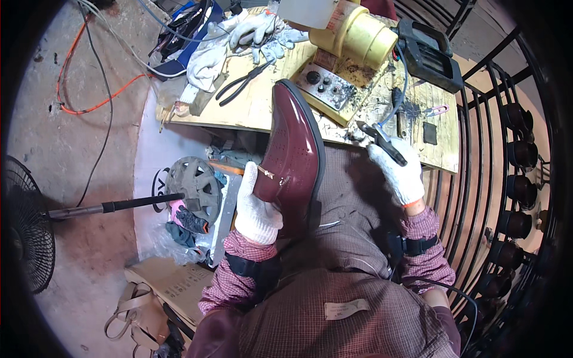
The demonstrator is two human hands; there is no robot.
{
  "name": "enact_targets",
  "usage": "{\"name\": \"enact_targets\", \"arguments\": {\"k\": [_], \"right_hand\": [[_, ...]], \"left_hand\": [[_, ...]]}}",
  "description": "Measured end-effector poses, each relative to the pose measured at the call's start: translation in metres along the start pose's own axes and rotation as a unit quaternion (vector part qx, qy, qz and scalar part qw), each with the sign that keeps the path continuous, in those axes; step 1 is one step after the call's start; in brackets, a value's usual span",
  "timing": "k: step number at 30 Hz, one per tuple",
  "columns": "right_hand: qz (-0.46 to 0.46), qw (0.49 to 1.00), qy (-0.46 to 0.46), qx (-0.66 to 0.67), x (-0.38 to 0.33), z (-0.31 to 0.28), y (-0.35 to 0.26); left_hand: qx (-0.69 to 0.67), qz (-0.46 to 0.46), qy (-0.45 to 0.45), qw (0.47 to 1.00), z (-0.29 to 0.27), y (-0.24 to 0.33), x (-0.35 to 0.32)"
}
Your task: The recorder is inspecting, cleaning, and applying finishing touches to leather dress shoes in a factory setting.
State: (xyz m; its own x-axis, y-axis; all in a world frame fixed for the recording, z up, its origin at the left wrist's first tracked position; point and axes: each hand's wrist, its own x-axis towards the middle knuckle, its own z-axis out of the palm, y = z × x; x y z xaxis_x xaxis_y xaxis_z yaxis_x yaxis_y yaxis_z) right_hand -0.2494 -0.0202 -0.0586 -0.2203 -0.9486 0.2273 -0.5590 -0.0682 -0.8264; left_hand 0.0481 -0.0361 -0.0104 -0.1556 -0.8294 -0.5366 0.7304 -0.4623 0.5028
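Note:
A glossy burgundy leather shoe (291,140) with a dark sole points toward the bench, over my apron. My left hand (255,209), in a white knit glove, is closed around its heel end, the thumb lying along the shoe's side by a small light strip or zip pull (267,173). To the right of the shoe, and apart from it, my gloved right hand (401,173) grips a black-handled hand tool (388,149) with a metal tip. A blue cord (399,89) runs down to this tool at the bench's near edge.
On the wooden bench (250,113) are long-nosed pliers (245,82), white gloves (256,30), a knobbed control box (325,86) and a yellow cylindrical housing (364,39). A black fan (27,224) stands left. Metal racks (477,161) with dark shoes (514,224) stand right.

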Motion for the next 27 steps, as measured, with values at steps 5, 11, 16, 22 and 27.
{"name": "enact_targets", "arguments": {"k": [5, 11, 16, 22, 27], "right_hand": [[0.056, 0.987, 0.093, 0.121, 0.011, 0.005, 0.01], [0.145, 0.963, 0.014, 0.227, 0.056, 0.013, 0.037], [0.14, 0.975, 0.093, 0.145, 0.017, 0.004, 0.014], [0.005, 0.996, 0.019, -0.082, -0.056, -0.031, -0.052], [-0.202, 0.942, -0.201, -0.174, -0.077, -0.023, -0.082]], "left_hand": [[-0.001, -0.004, 0.018, 1.0, 0.009, -0.01, 0.001], [0.03, 0.022, 0.023, 0.999, 0.018, -0.016, 0.002], [-0.035, -0.002, -0.023, 0.999, 0.021, -0.009, 0.007], [-0.095, 0.022, -0.154, 0.983, 0.026, -0.009, 0.033], [-0.077, 0.007, -0.166, 0.983, 0.03, -0.019, 0.032]]}}
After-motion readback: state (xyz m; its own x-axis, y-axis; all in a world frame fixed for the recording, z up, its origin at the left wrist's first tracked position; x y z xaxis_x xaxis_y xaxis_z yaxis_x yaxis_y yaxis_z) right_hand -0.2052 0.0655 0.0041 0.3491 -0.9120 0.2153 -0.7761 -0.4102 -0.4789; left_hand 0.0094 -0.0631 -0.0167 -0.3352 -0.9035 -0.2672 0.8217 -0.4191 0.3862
